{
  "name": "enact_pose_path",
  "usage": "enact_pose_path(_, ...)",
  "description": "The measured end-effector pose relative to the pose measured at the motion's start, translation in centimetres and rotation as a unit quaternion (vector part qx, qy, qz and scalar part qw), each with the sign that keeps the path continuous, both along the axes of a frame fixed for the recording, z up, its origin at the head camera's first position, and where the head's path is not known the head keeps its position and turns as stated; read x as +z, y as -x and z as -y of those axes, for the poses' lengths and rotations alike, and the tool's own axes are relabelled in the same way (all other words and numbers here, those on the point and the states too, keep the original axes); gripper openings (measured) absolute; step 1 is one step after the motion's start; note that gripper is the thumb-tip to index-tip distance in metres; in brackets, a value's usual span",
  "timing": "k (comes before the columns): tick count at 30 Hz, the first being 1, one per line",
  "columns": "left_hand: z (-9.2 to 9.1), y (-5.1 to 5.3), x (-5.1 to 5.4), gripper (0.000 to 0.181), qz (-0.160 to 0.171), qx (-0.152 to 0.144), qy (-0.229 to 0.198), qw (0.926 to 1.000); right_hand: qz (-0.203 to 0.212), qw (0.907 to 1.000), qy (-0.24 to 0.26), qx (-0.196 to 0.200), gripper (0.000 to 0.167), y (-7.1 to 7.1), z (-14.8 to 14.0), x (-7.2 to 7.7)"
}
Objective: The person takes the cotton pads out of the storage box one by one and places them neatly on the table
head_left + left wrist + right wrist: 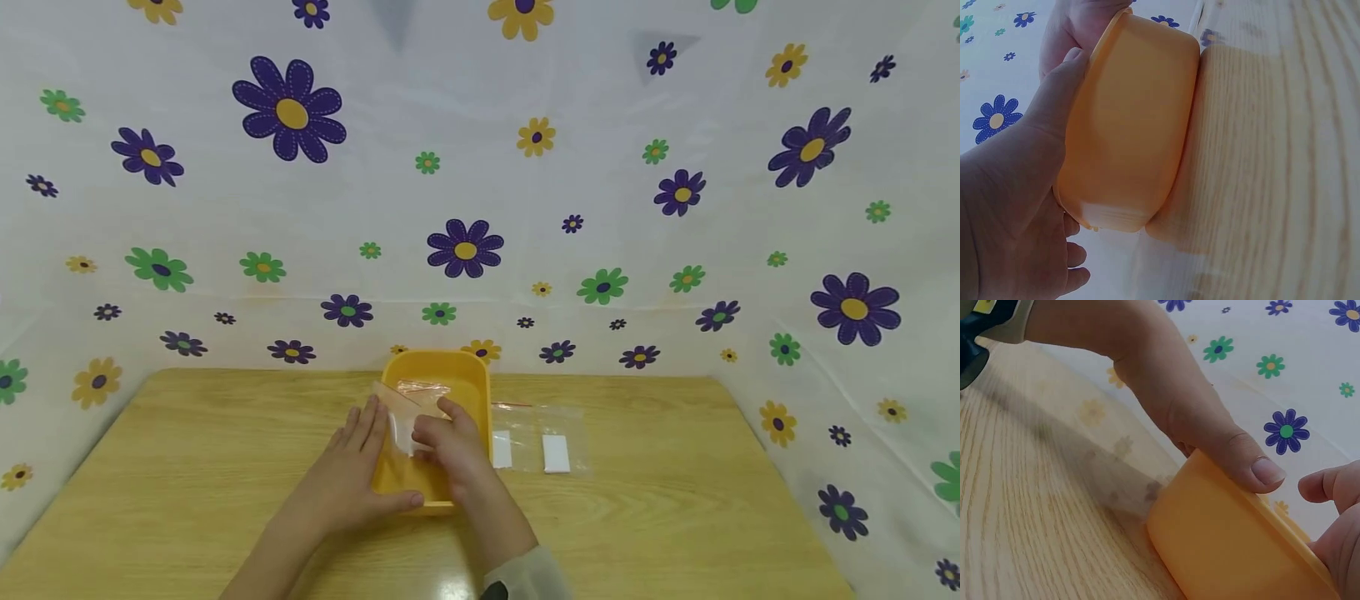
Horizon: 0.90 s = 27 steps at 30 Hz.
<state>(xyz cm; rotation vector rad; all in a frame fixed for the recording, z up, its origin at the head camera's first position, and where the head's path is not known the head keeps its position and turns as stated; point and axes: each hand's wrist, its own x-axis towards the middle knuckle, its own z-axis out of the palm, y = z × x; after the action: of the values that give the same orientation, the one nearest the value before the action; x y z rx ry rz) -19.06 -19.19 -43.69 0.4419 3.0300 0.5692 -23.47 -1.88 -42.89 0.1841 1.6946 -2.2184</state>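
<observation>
In the head view, my left hand (341, 479) lies along the left side of a yellow-orange tray (483, 392), fingers extended and thumb across its near rim. Its fingertips are by the edge of a clear bag (402, 433) showing a white piece, slanted inside the tray. My right hand (461, 454) reaches over the tray's right side, fingers bent beside that bag; whether they pinch it cannot be told. The left wrist view has my left hand (1022, 162) against the tray wall (1135, 112). In the right wrist view, the left thumb rests on the tray rim (1260, 512), with my right hand (1341, 519) opposite.
More clear plastic (423, 388) lies at the far end inside the tray. On the wooden table (660, 475), right of the tray, are clear bags with white pieces (556, 454). Behind and beside the table hangs a white flower-print cloth (600, 100).
</observation>
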Motion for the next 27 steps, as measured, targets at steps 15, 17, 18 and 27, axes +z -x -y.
enact_pose_path(15,0.2,0.4,-0.1,0.130,0.001,0.003,0.000,1.0000,0.001,0.9986,-0.032,-0.043,0.061,0.3,0.6,-0.1)
enact_pose_path(17,0.2,0.3,-0.1,0.130,0.004,0.004,-0.001,1.0000,-0.006,0.9982,-0.047,-0.038,0.059,0.2,0.6,-0.1)
enact_pose_path(18,0.3,0.3,-0.1,0.130,0.005,0.005,-0.002,1.0000,-0.011,0.9982,-0.048,-0.034,0.057,0.1,0.7,-0.1)
enact_pose_path(27,0.0,0.2,-0.3,0.130,0.007,0.004,-0.007,0.9999,-0.072,0.9930,-0.079,-0.049,0.037,-0.5,0.4,-0.2)
